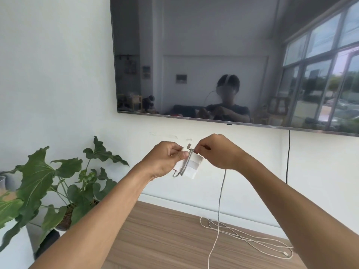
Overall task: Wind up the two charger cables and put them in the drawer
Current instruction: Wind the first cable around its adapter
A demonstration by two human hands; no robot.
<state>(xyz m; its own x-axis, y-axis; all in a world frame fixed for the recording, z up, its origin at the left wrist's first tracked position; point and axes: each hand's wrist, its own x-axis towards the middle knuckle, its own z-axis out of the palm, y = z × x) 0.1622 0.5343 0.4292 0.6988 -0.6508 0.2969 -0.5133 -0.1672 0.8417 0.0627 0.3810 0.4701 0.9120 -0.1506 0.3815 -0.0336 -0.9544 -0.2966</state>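
Two raised hands meet in mid-air: the left hand (167, 158) grips the white charger (191, 166), the right hand (215, 152) pinches the grey cable (221, 195) wrapped round it, its slack trailing onto the wooden top (165, 239).

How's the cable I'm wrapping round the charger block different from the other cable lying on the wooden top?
The wrapped cable looks grey and thicker; the loose cable white and thinner. The left hand grips the charger block and the right hand pinches the wrapped cable; no hand touches the loose cable on the wooden top. The wrapped cable hangs straight down; the loose cable sprawls in loops. Both are mostly unwound.
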